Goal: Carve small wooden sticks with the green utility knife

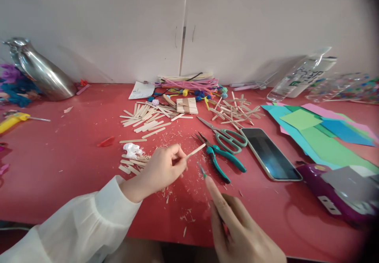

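My left hand [161, 168] is closed in a pinch on a thin wooden stick [196, 151] that points up and to the right over the red table [59, 176]. My right hand [237, 225] comes in from the bottom edge with its forefinger stretched forward along a small green-tipped cutting tool [202, 171], whose tip sits just below the stick's free end. Wood shavings lie scattered under both hands. Teal-handled pliers [219, 156] lie just right of the stick.
Scissors [226, 135] and a dark phone [271, 153] lie right of the pliers. Piles of craft sticks [145, 121], stick crosses [233, 111], pipe cleaners [189, 83], coloured paper [319, 131], a purple pouch [334, 192], a steel jug [41, 71] and a plastic bottle [299, 77] surround the area.
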The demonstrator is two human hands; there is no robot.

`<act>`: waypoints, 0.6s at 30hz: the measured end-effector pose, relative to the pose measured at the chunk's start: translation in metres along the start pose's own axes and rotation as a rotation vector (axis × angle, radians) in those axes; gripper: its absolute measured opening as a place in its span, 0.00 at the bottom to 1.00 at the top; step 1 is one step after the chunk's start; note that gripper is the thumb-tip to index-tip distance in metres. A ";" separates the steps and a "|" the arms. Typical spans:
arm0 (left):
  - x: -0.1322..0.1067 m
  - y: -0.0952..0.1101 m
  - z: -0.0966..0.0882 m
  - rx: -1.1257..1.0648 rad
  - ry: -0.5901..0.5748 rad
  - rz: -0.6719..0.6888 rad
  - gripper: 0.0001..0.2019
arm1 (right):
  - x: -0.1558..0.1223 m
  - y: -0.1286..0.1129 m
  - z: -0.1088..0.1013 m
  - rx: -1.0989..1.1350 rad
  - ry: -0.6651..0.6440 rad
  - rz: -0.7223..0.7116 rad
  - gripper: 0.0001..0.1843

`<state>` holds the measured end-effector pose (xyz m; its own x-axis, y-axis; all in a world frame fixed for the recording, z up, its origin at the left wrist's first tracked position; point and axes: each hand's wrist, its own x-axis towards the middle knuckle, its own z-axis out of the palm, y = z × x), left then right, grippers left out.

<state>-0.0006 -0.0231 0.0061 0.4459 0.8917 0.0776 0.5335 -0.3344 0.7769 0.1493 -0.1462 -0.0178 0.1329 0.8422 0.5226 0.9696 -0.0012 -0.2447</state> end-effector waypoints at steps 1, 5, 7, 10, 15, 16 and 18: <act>0.000 0.000 -0.001 -0.005 0.001 -0.007 0.06 | 0.001 0.003 -0.001 -0.005 0.017 0.018 0.23; 0.000 -0.002 -0.002 -0.087 -0.009 -0.041 0.06 | -0.002 0.011 -0.003 0.270 -0.027 0.082 0.23; 0.000 -0.002 -0.002 -0.127 -0.013 -0.047 0.06 | -0.004 0.011 -0.001 0.428 -0.076 0.104 0.22; 0.001 0.000 -0.002 -0.148 0.007 -0.034 0.05 | -0.006 0.008 0.002 0.504 -0.093 0.144 0.21; -0.001 0.002 -0.002 -0.153 0.019 -0.001 0.05 | -0.003 0.004 0.002 0.487 -0.099 0.145 0.20; -0.001 0.002 -0.002 -0.150 0.019 0.007 0.05 | -0.002 0.003 0.001 0.475 -0.093 0.136 0.20; -0.001 0.002 -0.001 -0.138 0.025 0.024 0.05 | -0.001 0.001 -0.001 0.431 -0.070 0.101 0.19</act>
<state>-0.0012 -0.0245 0.0079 0.4387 0.8917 0.1111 0.4185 -0.3122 0.8529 0.1508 -0.1478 -0.0174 0.1939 0.8838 0.4257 0.7764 0.1270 -0.6173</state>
